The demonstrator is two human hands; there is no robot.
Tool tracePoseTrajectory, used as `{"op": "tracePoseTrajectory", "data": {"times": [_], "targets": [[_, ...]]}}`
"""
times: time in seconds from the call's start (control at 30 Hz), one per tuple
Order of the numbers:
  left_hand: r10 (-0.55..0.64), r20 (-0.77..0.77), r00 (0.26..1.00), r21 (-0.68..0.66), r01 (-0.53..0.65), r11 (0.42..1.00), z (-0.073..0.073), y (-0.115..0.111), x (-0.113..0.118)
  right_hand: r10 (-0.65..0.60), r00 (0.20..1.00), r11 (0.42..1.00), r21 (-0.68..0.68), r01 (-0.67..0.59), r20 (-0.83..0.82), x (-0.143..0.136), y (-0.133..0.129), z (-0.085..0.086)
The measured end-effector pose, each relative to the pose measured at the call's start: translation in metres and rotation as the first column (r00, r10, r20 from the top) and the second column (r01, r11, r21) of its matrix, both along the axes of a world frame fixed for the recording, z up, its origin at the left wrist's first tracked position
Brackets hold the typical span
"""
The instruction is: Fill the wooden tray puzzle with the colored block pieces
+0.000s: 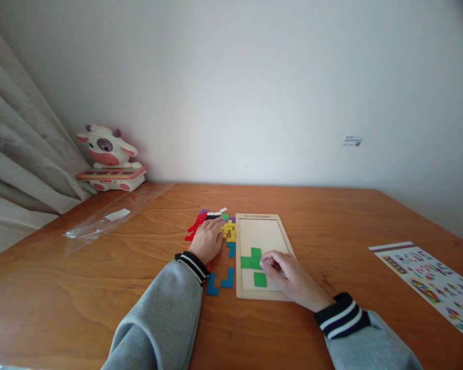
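My left hand [208, 239] lies over the loose puzzle pieces left of the wooden board, fingers stretched forward. Yellow pieces [230, 231] show by its fingertips, red ones [195, 226] on its far left side. Blue pieces [227, 278] lie nearer me, beside the board. My right hand [283, 270] is over the board [254, 295], its thumb and fingers pinched together at the edge of a green piece [256, 258]; what they hold, if anything, is hidden. A separate green square [260, 279] sits lower in the tray.
A cow-shaped toy keyboard [110, 159] stands at the back left, with a clear plastic bag [96, 226] in front of it. A printed sheet [428, 280] lies on the wooden table [332, 221] at the right. A wall rises behind.
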State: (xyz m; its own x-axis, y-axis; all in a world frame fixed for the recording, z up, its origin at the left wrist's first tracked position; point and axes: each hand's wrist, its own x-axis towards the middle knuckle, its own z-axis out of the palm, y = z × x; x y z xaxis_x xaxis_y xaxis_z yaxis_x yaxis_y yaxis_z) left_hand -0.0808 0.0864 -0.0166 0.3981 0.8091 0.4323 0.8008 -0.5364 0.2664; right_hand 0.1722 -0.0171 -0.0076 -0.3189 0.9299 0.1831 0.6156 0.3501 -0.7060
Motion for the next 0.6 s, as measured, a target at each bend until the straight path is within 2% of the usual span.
{"op": "tracePoseTrajectory", "data": {"times": [0.13, 0.3, 0.37, 0.5, 0.6], "targets": [[0.085, -0.136, 0.987, -0.088, -0.097, 0.991, -0.007, 0.018, -0.020, 0.009, 1.000, 1.000, 0.008, -0.009, -0.010, 0.000, 0.000, 0.001], [0.148, -0.192, 0.970, -0.077, -0.165, 0.983, -0.005, 0.017, -0.024, 0.002, 1.000, 1.000, 0.005, -0.002, -0.014, 0.000, 0.000, 0.001], [0.113, -0.188, 0.976, -0.055, -0.125, 0.991, -0.001, 0.018, -0.018, 0.002, 1.000, 1.000, 0.009, -0.002, -0.001, 0.000, 0.000, 0.000], [-0.086, -0.199, 0.976, -0.120, 0.063, 0.991, 0.002, 0.023, -0.001, -0.010, 1.000, 1.000, 0.016, 0.010, 0.012, 0.000, 0.000, -0.001], [-0.083, -0.210, 0.974, -0.178, 0.045, 0.983, 0.000, 0.024, 0.006, -0.017, 1.000, 1.000, 0.011, 0.016, 0.004, 0.000, 0.000, 0.000]]}}
